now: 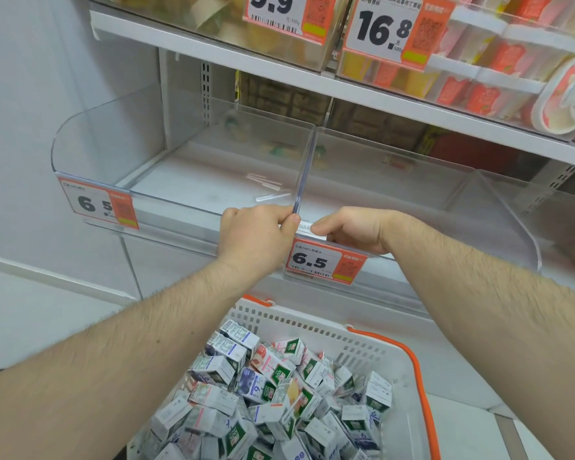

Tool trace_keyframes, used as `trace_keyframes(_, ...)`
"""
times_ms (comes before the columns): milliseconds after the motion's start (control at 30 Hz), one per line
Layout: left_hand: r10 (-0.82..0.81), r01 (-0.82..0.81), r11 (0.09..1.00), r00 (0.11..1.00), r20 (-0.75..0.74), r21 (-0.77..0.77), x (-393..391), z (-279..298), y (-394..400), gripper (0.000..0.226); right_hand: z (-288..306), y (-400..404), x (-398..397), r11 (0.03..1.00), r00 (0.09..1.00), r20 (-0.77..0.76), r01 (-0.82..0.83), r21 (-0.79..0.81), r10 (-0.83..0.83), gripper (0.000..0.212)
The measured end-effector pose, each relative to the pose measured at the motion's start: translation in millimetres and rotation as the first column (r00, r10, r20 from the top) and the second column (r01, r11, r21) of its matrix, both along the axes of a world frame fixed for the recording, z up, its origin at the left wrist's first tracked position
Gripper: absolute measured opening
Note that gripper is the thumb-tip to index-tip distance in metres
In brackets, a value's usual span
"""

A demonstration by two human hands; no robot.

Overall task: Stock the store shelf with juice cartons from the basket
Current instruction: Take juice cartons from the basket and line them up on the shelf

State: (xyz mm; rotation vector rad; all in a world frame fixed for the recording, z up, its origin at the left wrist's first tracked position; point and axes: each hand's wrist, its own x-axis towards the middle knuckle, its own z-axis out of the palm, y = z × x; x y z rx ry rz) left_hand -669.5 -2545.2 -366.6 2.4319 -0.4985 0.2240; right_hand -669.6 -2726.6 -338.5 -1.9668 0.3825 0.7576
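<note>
Not stocking yet: my left hand (258, 232) pinches the clear divider (304, 167) at the shelf's (186, 180) near edge, while my right hand (349, 232) is curled around the front rail beside it. The juice cartons (273, 393) are all piled in the basket (372, 346) below, so I'd guess the next move is seating the divider, then reaching down for one.

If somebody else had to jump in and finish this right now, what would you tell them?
Both hands are busy at the clear divider on the shelf front. The left hand pinches its front end; the right hand pinches the white strip just above the 6.5 price tag.
All the juice cartons are in the white basket with orange handles, below the shelf.
Done: nothing stocked; both clear bins look empty of cartons, with only a few loose clear strips lying in the left one.
Left: finish with the divider, then move cartons from basket to bins.
</note>
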Motion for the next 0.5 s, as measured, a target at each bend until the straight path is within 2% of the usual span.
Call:
trace_keyframes(100,-0.031,0.031,0.999,0.999,-0.032,0.017,0.7,6.6,3.1,0.024,1.9,-2.6,-2.6,0.991,0.996,0.075,-0.030,-0.129,0.040,0.035)
trace_keyframes(167,-0.035,0.035,0.999,0.999,0.001,-0.006,-2.2,8.0,6.7,0.029,6.5,-1.1,-6.0,0.962,0.983,0.161,-0.039,-0.270,0.085,0.033)
trace_keyframes(267,-0.050,0.056,0.998,0.979,0.196,-0.025,-8.5,5.8,12.8,0.036,12.7,5.9,-14.0,0.900,0.949,0.292,0.019,-0.435,0.121,0.029)
trace_keyframes(333,-0.049,0.079,0.993,0.948,0.314,-0.082,-15.1,4.9,18.6,0.030,11.2,9.8,-22.5,0.799,0.864,0.473,0.158,-0.581,0.173,0.023)
trace_keyframes(367,-0.051,0.095,0.989,0.937,0.346,-0.112,-19.3,3.7,21.8,0.026,8.5,11.7,-29.6,0.732,0.751,0.624,0.298,-0.613,0.217,0.020)
trace_keyframes(400,-0.058,0.112,0.985,0.934,0.353,-0.134,-24.9,1.9,24.5,0.023,5.1,14.8,-39.9,0.694,0.557,0.782,0.445,-0.566,0.280,0.016)
trace_keyframes(433,-0.072,0.125,0.982,0.941,0.332,-0.142,-31.2,-1.0,26.4,0.021,1.3,20.2,-54.4,0.710,0.315,0.883,0.526,-0.467,0.347,0.014)
trace_keyframes(467,-0.093,0.132,0.983,0.956,0.278,-0.125,-36.9,-6.1,27.3,0.020,-3.4,27.3,-70.9,0.760,0.108,0.916,0.525,-0.383,0.387,0.012)
trace_keyframes(500,-0.123,0.139,0.988,0.973,0.195,-0.071,-41.9,-12.4,27.2,0.020,-10.7,34.7,-87.6,0.810,-0.009,0.916,0.469,-0.351,0.402,0.011)
